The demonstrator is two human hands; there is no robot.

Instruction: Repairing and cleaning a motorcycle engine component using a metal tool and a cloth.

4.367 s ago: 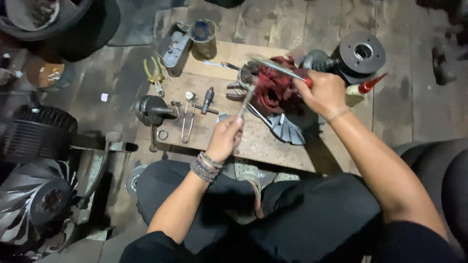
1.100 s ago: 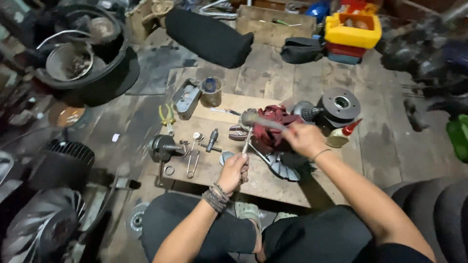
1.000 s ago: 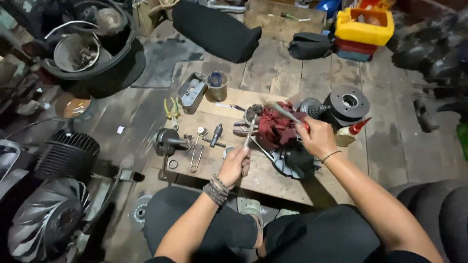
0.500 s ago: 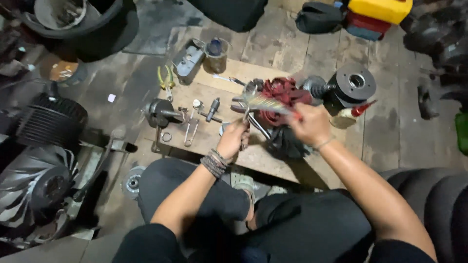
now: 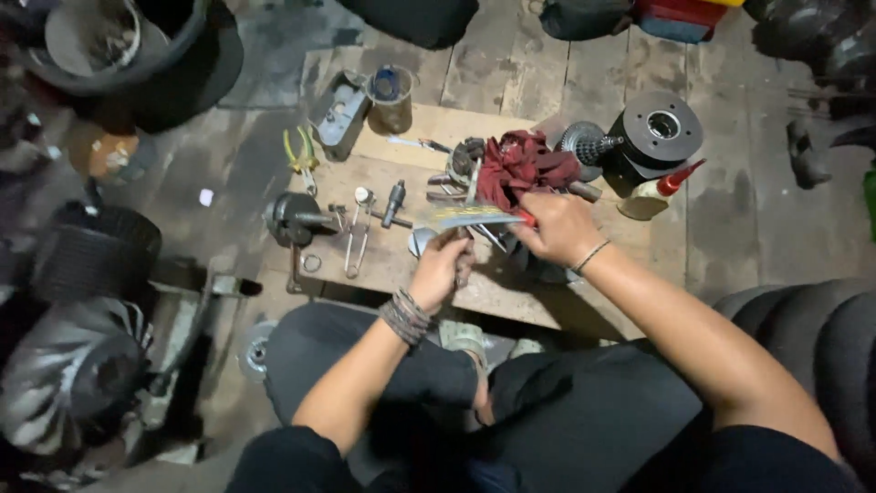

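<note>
My left hand (image 5: pixel 443 269) is closed around a thin metal rod (image 5: pixel 469 187) that stands tilted up toward a dark red rag (image 5: pixel 522 164). The rag covers a metal part on a wooden board (image 5: pixel 429 128). Just right of it, my right hand (image 5: pixel 561 228) grips a long tool with a red handle (image 5: pixel 474 216). That tool is blurred by motion and lies across the rod just above my left hand. Both hands work at the near middle of the board, above my knees.
On the board lie yellow-handled pliers (image 5: pixel 299 151), a spanner (image 5: pixel 356 228), a black round part (image 5: pixel 292 217), a glass jar (image 5: pixel 391 96) and a metal tray (image 5: pixel 338 110). A gear shaft (image 5: pixel 593 141), black drum (image 5: pixel 662 128) and oil bottle (image 5: pixel 657 196) stand right. Finned engine parts (image 5: pixel 91 242) lie left.
The view has shifted and tilted down. My right hand has swung the red-handled tool down and left over the rod; my left hand stays on the rod at the same spot.
</note>
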